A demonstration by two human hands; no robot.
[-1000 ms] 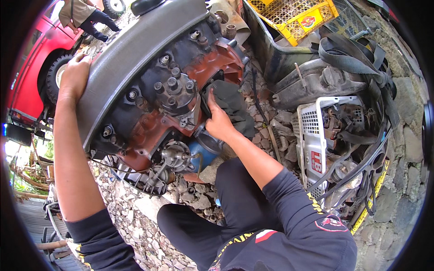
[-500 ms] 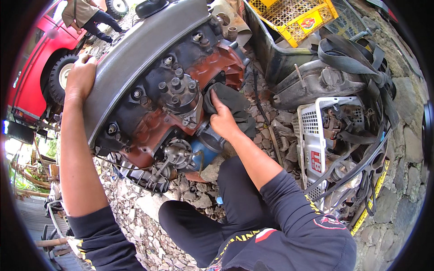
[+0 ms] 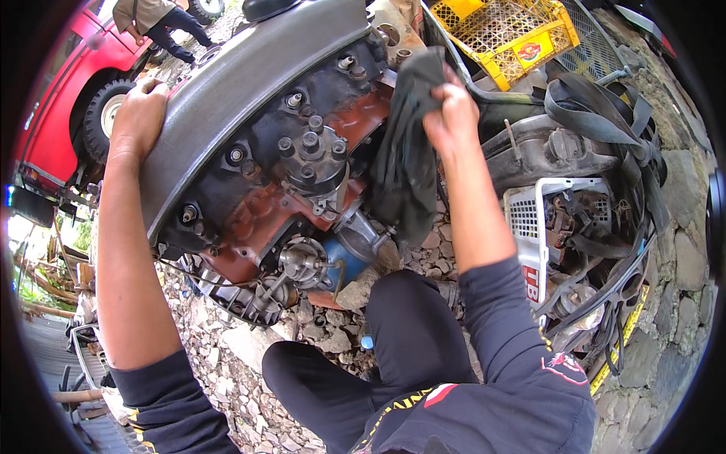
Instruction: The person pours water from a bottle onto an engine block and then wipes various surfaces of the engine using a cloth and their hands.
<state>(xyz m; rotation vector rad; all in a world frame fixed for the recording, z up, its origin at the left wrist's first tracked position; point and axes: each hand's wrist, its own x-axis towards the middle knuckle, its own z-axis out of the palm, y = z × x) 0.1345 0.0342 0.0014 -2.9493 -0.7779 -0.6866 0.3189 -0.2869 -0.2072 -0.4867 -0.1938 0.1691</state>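
Note:
A large engine with a grey valve cover [image 3: 249,98], a black head and a red-brown block [image 3: 253,223] lies before me. My left hand [image 3: 140,113] grips the left end of the cover, fingers curled over its far edge. Beside the engine's right end, my right hand [image 3: 454,113] is closed on a dark rag [image 3: 408,151]. The rag hangs down and hides part of the block there. A round distributor cap [image 3: 311,151], several spark plugs, a fuel pump [image 3: 300,261] and a blue oil filter [image 3: 344,261] show on the near side.
At right are a yellow crate [image 3: 522,45], a dark metal housing [image 3: 556,147] with a strap [image 3: 590,106], and a white basket [image 3: 525,219] of parts. Stones [image 3: 234,371] cover the ground. A red vehicle [image 3: 57,140] and a person [image 3: 155,23] are at far left.
My right hand has lifted away from the block, up and to the right, with the rag now hanging from it. The left hand stays on the valve cover.

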